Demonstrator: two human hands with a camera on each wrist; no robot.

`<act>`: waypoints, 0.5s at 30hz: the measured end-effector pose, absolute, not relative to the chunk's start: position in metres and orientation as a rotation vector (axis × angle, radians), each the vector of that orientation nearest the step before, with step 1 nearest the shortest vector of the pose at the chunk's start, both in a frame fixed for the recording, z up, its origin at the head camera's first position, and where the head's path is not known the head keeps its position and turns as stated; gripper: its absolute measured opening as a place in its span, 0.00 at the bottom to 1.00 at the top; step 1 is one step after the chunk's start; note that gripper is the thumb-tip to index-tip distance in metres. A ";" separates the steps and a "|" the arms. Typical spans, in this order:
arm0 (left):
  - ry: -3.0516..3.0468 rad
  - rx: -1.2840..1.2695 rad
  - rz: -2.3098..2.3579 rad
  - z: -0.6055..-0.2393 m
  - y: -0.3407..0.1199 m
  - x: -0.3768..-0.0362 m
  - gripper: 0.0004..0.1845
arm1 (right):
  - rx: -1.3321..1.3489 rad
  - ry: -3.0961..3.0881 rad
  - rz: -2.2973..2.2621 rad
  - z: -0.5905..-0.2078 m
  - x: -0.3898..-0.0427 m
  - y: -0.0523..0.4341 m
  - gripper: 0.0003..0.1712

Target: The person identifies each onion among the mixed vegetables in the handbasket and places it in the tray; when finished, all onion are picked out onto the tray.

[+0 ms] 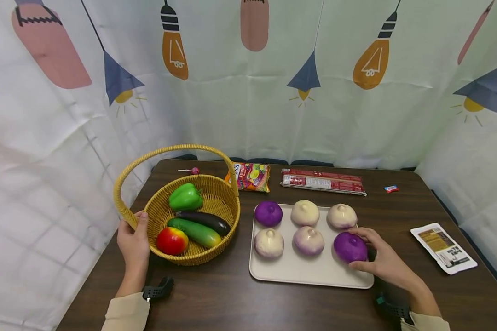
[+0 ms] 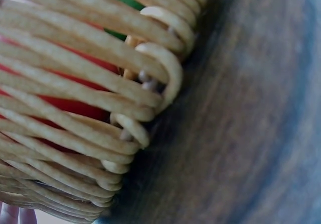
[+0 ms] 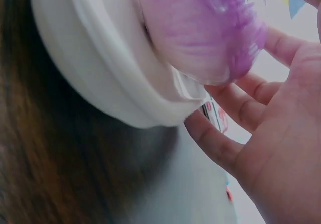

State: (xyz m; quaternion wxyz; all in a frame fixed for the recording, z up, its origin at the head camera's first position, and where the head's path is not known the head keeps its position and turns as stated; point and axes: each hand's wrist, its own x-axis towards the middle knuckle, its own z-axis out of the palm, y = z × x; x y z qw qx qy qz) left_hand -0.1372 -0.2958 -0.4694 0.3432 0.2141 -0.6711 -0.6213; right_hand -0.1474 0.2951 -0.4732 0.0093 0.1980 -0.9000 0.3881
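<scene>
Fingers of the left hand [image 1: 134,243] curled round the basket [image 1: 215,195] rim at lower left of the frame, steadying it; a pull there could have tipped the apple [image 1: 171,240] and cucumber [image 1: 194,232] out. Right of centre sat the tray [image 1: 306,271]. At its lower right corner the right hand [image 1: 383,259] cupped the purple bun [image 1: 349,247]. Being round and close to the edge, it might have rolled off, or the tray could have slid.

Bare table [image 1: 232,303] before basket [image 1: 215,197] and tray [image 1: 310,276]; snack packets [image 1: 320,181] behind.
</scene>
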 end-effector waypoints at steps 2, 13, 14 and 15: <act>-1.732 0.543 -1.623 -0.470 -0.296 -0.138 0.17 | 0.609 -2.822 1.217 -0.473 -0.146 0.293 0.46; -1.755 0.531 -1.535 -0.453 -0.285 -0.134 0.14 | 0.551 -2.756 1.296 -0.460 -0.136 0.306 0.36; -1.754 0.522 -1.505 -0.449 -0.283 -0.132 0.14 | 0.531 -2.716 1.338 -0.458 -0.135 0.308 0.33; -1.756 0.515 -1.474 -0.445 -0.281 -0.131 0.14 | 0.508 -2.673 1.371 -0.456 -0.135 0.309 0.30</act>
